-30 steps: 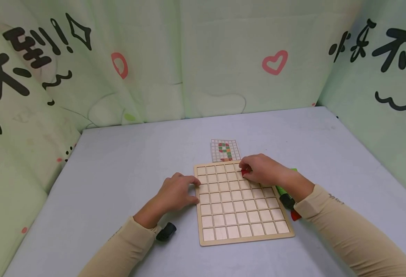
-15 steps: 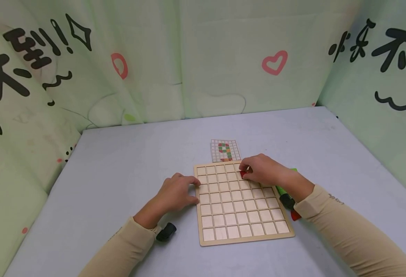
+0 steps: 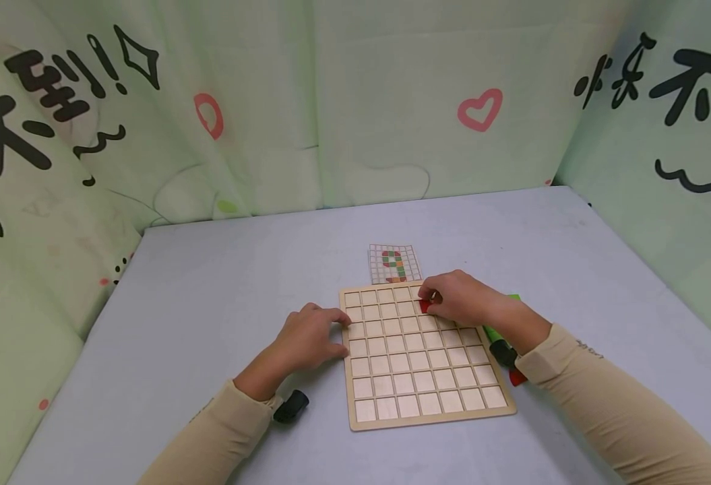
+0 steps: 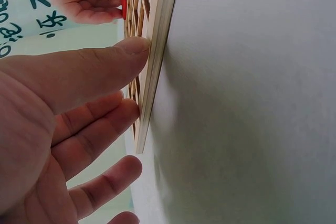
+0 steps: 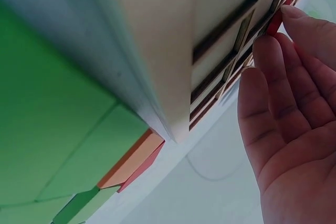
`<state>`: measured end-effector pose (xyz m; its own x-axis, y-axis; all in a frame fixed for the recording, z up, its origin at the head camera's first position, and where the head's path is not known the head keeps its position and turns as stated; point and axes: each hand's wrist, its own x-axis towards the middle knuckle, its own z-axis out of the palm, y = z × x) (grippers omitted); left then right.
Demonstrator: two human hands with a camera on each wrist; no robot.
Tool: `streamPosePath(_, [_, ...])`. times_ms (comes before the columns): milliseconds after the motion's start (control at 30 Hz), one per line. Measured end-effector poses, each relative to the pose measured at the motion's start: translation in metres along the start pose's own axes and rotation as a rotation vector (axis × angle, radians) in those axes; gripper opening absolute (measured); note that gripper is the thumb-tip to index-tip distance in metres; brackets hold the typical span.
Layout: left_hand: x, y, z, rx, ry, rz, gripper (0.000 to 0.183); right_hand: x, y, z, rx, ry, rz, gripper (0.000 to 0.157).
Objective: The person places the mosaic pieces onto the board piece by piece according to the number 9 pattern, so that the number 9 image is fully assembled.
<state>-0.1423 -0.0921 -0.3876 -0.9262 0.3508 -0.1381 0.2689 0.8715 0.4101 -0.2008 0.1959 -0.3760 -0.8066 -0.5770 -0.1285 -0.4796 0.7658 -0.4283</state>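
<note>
A wooden grid board [image 3: 428, 422] lies flat on the table. My right hand [image 3: 461, 296] is over its far right part, with thumb and fingers pinching a small red tile [image 3: 424, 306] at one of the cells. In the right wrist view, the red tile [image 5: 274, 23] sits tilted between thumb and fingertips, right at the grid bars. My left hand [image 3: 306, 338] touches the board's left edge with thumb and fingers spread. Seen from the left wrist, the thumb of my left hand [image 4: 79, 82] rests on the rim. My right fingers hide several cells.
Beyond the board lies a card [image 3: 391, 263] printed with a coloured grid pattern. To the right, partly under my right forearm, are green tiles [image 3: 493, 334] and another red tile [image 3: 517, 380]. An orange tile [image 5: 131, 156] shows beside the green ones. A curtain [image 3: 391, 101] encloses the table.
The red tile has shifted slightly left and lower at the cell under my right fingers. My left hand and the board have stayed in place.
</note>
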Motion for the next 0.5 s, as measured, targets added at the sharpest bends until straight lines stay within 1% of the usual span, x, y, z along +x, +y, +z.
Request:
streamPosePath(200, [-0.0001,0.0007,-0.0007,-0.004,-0.005,-0.001,0.039,-0.0010,0.0002,0.0001,0.010,0.001,0.002,0.015])
streamPosePath(500, [0.0000,0.0003,-0.0012,-0.004,-0.007,0.001,0.039,-0.0031,-0.0011,-0.0012,0.036,-0.009,0.031,0.016])
